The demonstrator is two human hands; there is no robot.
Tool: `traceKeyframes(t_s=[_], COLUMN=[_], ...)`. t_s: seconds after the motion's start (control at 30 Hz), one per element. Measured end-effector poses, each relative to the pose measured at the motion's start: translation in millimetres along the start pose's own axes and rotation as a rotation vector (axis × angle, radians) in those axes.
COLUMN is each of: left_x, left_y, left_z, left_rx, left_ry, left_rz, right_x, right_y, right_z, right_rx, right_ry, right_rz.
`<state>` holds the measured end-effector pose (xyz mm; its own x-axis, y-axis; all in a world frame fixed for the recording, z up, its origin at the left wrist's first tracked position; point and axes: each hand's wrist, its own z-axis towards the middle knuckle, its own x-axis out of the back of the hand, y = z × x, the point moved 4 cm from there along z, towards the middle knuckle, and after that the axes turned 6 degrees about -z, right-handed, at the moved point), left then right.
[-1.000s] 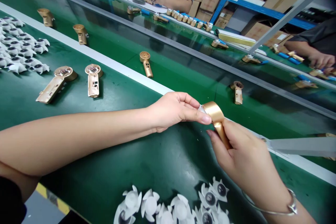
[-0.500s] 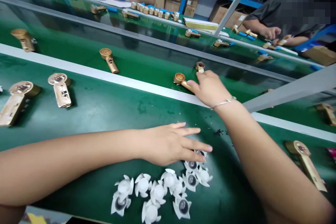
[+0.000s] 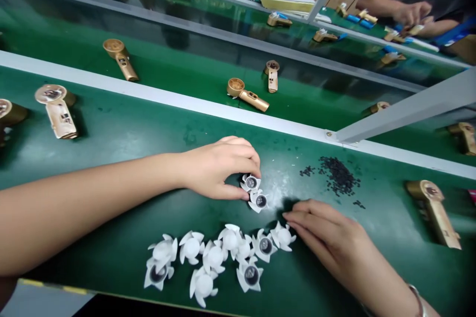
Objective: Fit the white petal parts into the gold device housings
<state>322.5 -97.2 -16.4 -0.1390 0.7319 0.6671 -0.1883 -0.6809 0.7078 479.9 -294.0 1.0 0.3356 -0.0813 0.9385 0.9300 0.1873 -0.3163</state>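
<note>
My left hand (image 3: 226,168) curls its thumb and fingers around a small white fan wheel (image 3: 251,183) with a dark round hub. A second white fan wheel (image 3: 259,201) sits against it, by the thumb tip. My right hand (image 3: 330,233) is low over the green table, its fingers pressed together. Their tips are close beside another white fan wheel (image 3: 283,236); whether they touch it or hold something small I cannot tell. Several more fan wheels (image 3: 213,256) lie loosely clustered near the front edge, some hub up and others cap up.
A pile of tiny black pieces (image 3: 339,176) lies beyond my right hand. Gold handheld fan housings rest on the table at left (image 3: 59,109) and right (image 3: 437,213). Behind the white rail (image 3: 186,104) is another housing (image 3: 245,94). A post (image 3: 401,109) rises at right; a co-worker's hands (image 3: 412,15) are opposite.
My right hand has come back from the gold housings behind the rail to the fan wheels. My left hand has closed around a fan wheel; two wheels have shifted away from the cluster.
</note>
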Motion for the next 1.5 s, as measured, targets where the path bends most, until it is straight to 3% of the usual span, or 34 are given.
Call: traceKeyframes(t_s=[0.27, 0.4, 0.5, 0.63, 0.77, 1.07, 1.23, 1.43, 1.5], left_x=[2.3, 6.1, 8.6, 6.8, 1.6, 1.0, 1.3, 0.0, 2.2], left_y=[-1.8, -5.1, -8.7, -14.5, -18.0, -19.7, -20.1, -26.9, -31.0], left_z=[2.2, -0.2, -2.6, -4.7, -4.4, -2.1, -1.8, -0.6, 0.4], left_rx=[-0.014, 0.091, 0.195, 0.301, 0.381, 0.38, 0.406, 0.417, 0.393], left_ry=[0.078, 0.189, 0.255, 0.303, 0.326, 0.332, 0.354, 0.428, 0.462], left_rz=[-0.19, -0.284, -0.378, -0.691, -0.9, -0.991, -1.007, -1.124, -1.12], right_x=[-2.2, 10.9, 21.8, 12.7, 2.0, 0.9, -1.6, 16.0, 22.2], right_y=[-9.3, -1.1, -1.9, -11.0, -12.1, -16.4, -14.4, -18.6, -10.0], right_z=[21.6, 55.7, 88.4, 111.9, 111.9, 106.8, 105.8, 92.5, 107.4], right_rx=[0.282, 0.136, -0.039, -0.126, -0.122, -0.057, -0.032, 0.248, 0.202], right_ry=[-0.154, -0.169, -0.066, -0.013, 0.03, 0.172, 0.157, 0.144, 0.169], right_rz=[-0.373, -0.148, 0.131, 0.293, 0.253, 0.069, 0.073, -0.04, -0.058])
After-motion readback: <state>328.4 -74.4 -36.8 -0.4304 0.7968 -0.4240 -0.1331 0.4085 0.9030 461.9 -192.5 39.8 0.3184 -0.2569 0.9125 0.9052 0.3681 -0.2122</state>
